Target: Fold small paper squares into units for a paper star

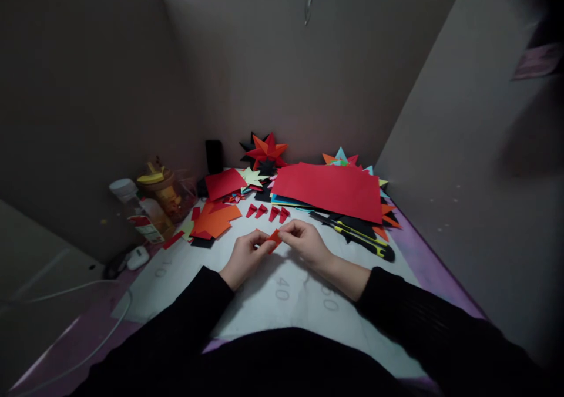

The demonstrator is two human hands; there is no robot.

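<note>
Between my two hands is a small piece of orange paper (275, 241), raised a little over the white mat (264, 309). My left hand (247, 256) pinches its left side, and my right hand (306, 241) pinches the upper right side. Just beyond my fingers stands a row of several small folded red paper pieces (261, 211). Orange paper sheets (218, 218) lie loose to the left of the row. A black and yellow utility knife (361, 239) rests to the right of my right hand.
A large red paper sheet (328, 190) tops a stack at the back. Folded paper stars (267, 149) lean by the rear wall. Along the left are a bottle (143, 212), a jar (165, 191), a white charger (138, 258) and a cable (118, 320). Grey panels enclose the table.
</note>
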